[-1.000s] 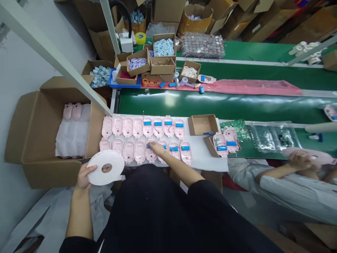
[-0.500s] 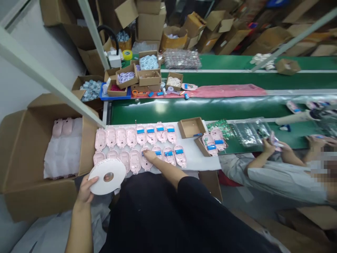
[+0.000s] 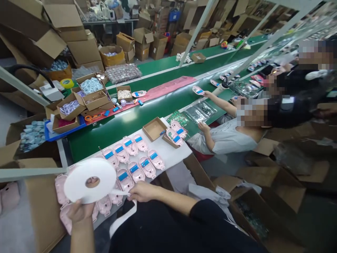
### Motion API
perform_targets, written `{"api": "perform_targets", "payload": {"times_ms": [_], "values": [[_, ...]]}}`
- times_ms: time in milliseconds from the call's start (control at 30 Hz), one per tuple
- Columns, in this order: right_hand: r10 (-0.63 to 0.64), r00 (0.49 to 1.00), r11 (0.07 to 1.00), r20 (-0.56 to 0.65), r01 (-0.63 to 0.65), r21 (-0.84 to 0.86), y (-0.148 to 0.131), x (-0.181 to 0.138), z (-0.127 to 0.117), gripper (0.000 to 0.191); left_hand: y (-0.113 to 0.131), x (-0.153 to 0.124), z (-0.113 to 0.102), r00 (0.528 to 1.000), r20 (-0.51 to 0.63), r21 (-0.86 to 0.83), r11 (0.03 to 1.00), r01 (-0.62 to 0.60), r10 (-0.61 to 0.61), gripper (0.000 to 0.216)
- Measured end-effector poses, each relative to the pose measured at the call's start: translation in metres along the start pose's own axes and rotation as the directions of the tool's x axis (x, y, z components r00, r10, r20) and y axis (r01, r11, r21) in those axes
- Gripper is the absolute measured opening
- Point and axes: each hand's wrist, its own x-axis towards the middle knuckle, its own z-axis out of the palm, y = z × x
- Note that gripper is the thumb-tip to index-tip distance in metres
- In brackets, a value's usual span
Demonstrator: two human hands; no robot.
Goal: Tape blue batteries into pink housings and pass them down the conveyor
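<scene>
My left hand (image 3: 81, 213) grips a large white roll of tape (image 3: 75, 181) by its lower edge, in front of the pink shells. At the roll's right, my right hand (image 3: 144, 191) pinches the white tape strip (image 3: 123, 217); part of it runs back to the roll and a loose length hangs over my dark shirt. Pink plastic shells (image 3: 156, 160) stand in two rows on a white board (image 3: 171, 160). Those to the right hold blue cylindrical parts that look like batteries; the roll and my hands hide several shells to the left.
A small cardboard box (image 3: 149, 130) and stacked shells stand at the board's far end, beside green circuit boards (image 3: 177, 118). The green conveyor (image 3: 126, 121) runs behind. A co-worker (image 3: 223, 135) sits to the right, one hand on a pink shell (image 3: 198, 90).
My right hand has left the shells and now holds a strip drawn from the roll. The view has swung right, and the co-worker's hand has reached out with a shell toward the conveyor.
</scene>
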Motion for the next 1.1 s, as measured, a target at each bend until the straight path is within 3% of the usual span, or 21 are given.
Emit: {"api": "perform_targets", "payload": {"times_ms": [100, 167, 200, 233, 300, 333, 367, 467, 533, 633, 733, 767, 833, 967, 1033, 1100], "values": [[0.056, 0.998, 0.981, -0.011, -0.057, -0.188, 0.047, -0.012, -0.054, 0.015, 0.001, 0.016, 0.027, 0.999, -0.008, 0.004, 0.999, -0.043, 0.043, 0.070], [0.164, 0.960, 0.964, -0.229, -0.206, -0.171, 0.083, -0.020, -0.116, 0.019, -0.004, 0.014, 0.031, 0.999, -0.042, 0.063, 0.998, -0.029, 0.032, 0.064], [0.242, 0.871, 0.933, -0.427, -0.330, -0.145, 0.100, -0.024, -0.152, 0.020, -0.007, 0.011, 0.030, 0.998, -0.062, 0.095, 0.995, -0.015, 0.021, 0.063], [0.315, 0.716, 0.878, -0.623, -0.469, -0.096, 0.117, -0.027, -0.187, 0.023, -0.011, 0.006, 0.029, 0.996, -0.084, 0.125, 0.992, 0.000, 0.011, 0.062], [0.378, 0.507, 0.790, -0.774, -0.613, -0.015, 0.147, -0.030, -0.247, 0.029, -0.020, -0.005, 0.025, 0.993, -0.118, 0.163, 0.986, 0.035, -0.016, 0.060], [0.405, 0.459, 0.748, -0.791, -0.664, -0.002, 0.160, -0.031, -0.269, 0.030, -0.023, -0.010, 0.024, 0.991, -0.130, 0.163, 0.985, 0.053, -0.032, 0.059], [0.432, 0.447, 0.708, -0.783, -0.706, -0.011, 0.170, -0.030, -0.285, 0.030, -0.026, -0.014, 0.024, 0.989, -0.141, 0.152, 0.986, 0.068, -0.046, 0.059], [0.462, 0.425, 0.629, -0.779, -0.776, -0.050, 0.189, -0.028, -0.296, 0.030, -0.029, -0.023, 0.025, 0.985, -0.161, 0.120, 0.989, 0.085, -0.065, 0.062], [0.381, 0.403, 0.710, -0.832, -0.704, -0.016, 0.189, -0.026, -0.286, 0.036, -0.028, -0.026, 0.023, 0.982, -0.176, 0.120, 0.989, 0.083, -0.061, 0.065], [0.175, 0.323, 0.940, -0.930, -0.336, 0.061, 0.171, -0.026, -0.259, 0.042, -0.026, -0.030, 0.016, 0.976, -0.203, 0.144, 0.984, 0.106, -0.076, 0.069], [0.058, 0.230, 0.997, -0.972, 0.042, 0.069, 0.127, -0.028, -0.224, 0.042, -0.022, -0.034, 0.010, 0.980, -0.159, 0.223, 0.963, 0.153, -0.119, 0.073], [0.034, 0.236, 0.992, -0.971, 0.114, 0.062, 0.106, -0.029, -0.210, 0.038, -0.020, -0.035, 0.008, 0.984, -0.129, 0.272, 0.950, 0.155, -0.124, 0.073], [-0.011, 0.320, 0.969, -0.947, 0.236, 0.069, 0.060, -0.030, -0.182, 0.031, -0.014, -0.036, 0.005, 0.990, -0.070, 0.390, 0.910, 0.141, -0.124, 0.069], [-0.071, 0.621, 0.841, -0.781, 0.457, 0.287, -0.026, -0.026, -0.129, 0.031, 0.003, -0.040, 0.001, 0.979, 0.107, 0.560, 0.824, 0.087, -0.175, 0.053], [-0.139, 0.724, 0.807, -0.676, 0.479, 0.347, -0.055, -0.023, -0.113, 0.031, 0.014, -0.042, 0.000, 0.943, 0.221, 0.608, 0.791, 0.067, -0.249, 0.046], [-0.239, 0.764, 0.817, -0.599, 0.492, 0.302, -0.075, -0.022, -0.104, 0.030, 0.023, -0.045, 0.000, 0.885, 0.306, 0.638, 0.765, 0.083, -0.351, 0.043]]}}
